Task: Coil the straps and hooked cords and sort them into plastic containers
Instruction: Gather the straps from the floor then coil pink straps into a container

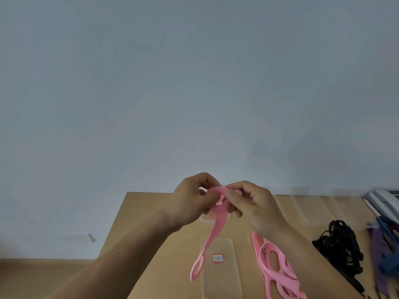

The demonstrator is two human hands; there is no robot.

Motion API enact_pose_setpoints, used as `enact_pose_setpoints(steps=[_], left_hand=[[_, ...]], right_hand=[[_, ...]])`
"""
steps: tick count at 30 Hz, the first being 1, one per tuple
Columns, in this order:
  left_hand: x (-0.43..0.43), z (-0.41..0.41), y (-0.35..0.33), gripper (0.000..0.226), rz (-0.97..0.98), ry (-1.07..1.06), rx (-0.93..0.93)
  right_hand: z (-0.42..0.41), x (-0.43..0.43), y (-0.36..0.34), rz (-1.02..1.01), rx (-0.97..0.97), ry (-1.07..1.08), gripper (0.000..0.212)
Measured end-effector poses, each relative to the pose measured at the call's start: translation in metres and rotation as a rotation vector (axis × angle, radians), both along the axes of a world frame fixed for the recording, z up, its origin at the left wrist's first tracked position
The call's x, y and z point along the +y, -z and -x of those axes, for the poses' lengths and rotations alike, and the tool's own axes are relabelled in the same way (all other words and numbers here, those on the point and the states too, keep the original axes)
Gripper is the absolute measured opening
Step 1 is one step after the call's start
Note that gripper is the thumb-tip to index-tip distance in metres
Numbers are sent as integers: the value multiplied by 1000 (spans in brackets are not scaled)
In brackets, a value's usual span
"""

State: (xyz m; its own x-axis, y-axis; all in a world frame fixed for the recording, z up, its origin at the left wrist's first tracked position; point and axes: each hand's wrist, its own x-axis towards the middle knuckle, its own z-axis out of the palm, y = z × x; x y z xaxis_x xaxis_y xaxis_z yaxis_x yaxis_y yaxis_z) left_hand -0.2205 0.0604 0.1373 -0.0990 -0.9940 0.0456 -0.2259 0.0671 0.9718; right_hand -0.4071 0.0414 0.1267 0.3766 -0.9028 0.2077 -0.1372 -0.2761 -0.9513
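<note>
The left hand [192,199] and right hand [254,203] pinch a pink strap [218,221] by its coiled top above the table's [142,203] left half; it looks light, floppy and rubbery, best gripped at the end loop

Head view, forward-down, close over the table [151,223]

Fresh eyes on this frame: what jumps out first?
The left hand and right hand, raised mid-frame, pinch a pink strap whose looped tail hangs toward a clear container on the table. Next comes the pile of pink straps at lower right, with black cords further right. The bare wall fills most of the view.
</note>
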Motion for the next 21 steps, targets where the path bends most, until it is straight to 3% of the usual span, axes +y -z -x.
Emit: enact_pose_setpoints(steps=[5, 10, 13, 19, 21], left_hand=[[3, 2, 2, 20, -56, 32, 121], [4, -1, 1, 42, -272, 136, 228], [7, -1, 0, 34, -305, 156, 281], [3, -4, -3, 44, -409, 141, 424], [2, -5, -1, 38, -426, 124, 448]], right_hand=[[-1, -3, -2, -3, -52, 52, 7], [-2, -3, 0, 18, -108, 38, 19], [-5, -3, 3, 44, -101, 44, 22], [-6, -6, 8, 383, 157, 160, 22], [-5, -8, 8, 475, 192, 134, 22]])
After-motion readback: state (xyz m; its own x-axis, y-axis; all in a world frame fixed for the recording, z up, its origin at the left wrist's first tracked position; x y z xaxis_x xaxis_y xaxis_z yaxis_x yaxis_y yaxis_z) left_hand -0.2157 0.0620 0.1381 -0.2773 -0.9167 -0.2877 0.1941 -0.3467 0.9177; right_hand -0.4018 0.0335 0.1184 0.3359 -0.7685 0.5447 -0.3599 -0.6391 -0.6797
